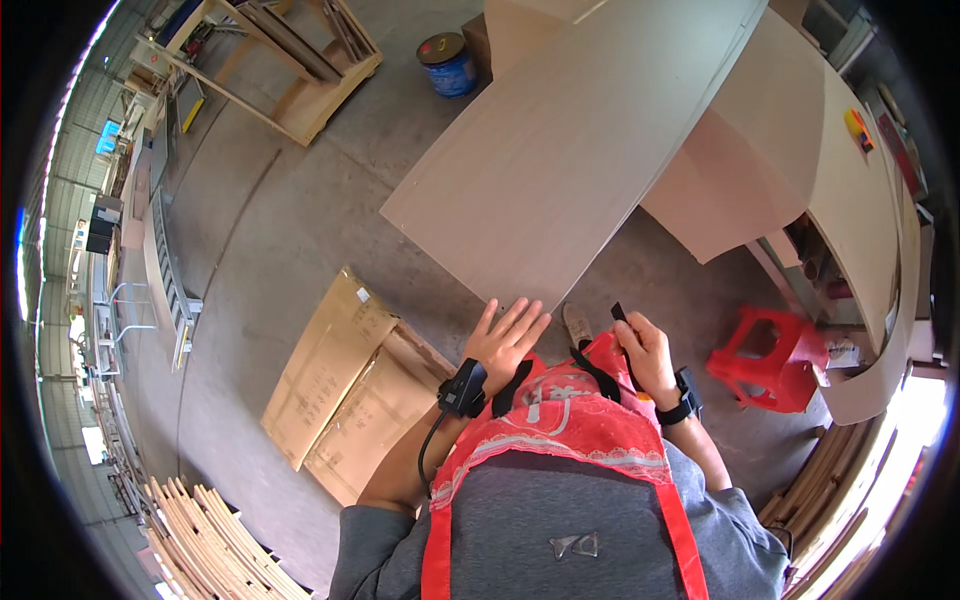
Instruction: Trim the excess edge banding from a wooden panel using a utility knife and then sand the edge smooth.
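Note:
My left hand (508, 338) is open, its fingers stretched out at the near edge of a large flat pale board (560, 150). The fingertips overlap that edge; whether they press on it I cannot tell. The board stretches away from me toward the upper right. My right hand (648, 352) is closed around a slim black tool (618, 311), held beside my red apron (560, 430), to the right of the board's near corner. A flat black end sticks up out of the fist. The rest of the tool is mostly hidden, so its exact kind does not show.
Flattened cardboard (350, 400) lies at left. A red plastic stool (765, 360) stands at right, beneath a bench with more sheets (840, 180) and a yellow-orange tape measure (859, 130). A blue bucket (447, 66) and a wooden cart (310, 110) stand farther off. Wood strips (215, 540) lie lower left.

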A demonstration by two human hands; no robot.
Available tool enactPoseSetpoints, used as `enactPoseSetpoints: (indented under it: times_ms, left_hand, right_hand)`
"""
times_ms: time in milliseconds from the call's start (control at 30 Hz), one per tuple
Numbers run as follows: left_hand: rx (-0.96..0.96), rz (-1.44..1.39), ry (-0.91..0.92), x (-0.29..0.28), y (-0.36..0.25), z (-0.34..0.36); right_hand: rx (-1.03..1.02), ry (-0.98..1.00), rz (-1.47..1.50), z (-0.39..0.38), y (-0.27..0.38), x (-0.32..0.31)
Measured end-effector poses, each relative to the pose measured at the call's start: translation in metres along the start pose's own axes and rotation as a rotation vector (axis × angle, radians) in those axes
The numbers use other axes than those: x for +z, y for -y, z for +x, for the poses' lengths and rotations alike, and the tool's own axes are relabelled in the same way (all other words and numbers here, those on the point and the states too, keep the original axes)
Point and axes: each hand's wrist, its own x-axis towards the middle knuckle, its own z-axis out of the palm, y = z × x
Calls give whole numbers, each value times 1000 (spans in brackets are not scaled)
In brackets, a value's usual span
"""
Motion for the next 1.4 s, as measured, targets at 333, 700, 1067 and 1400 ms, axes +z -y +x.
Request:
enactPoseSetpoints:
  times_ms: [333,700,1067,1400]
  left_hand:
    - [-46,-314,-23,5,-14,-33]
    - [-263,-460,-138,17,-26,-70]
    - [-297,-498,-110,19,-24,-66]
    - [-304,-523,-142,26,-23,-68]
  right_hand:
    - [97,101,-131,76,18,22]
    - [60,242,-424,64,27,45]
    - [151,124,-275,74,24,45]
    - [87,153,-357,63,32,55]
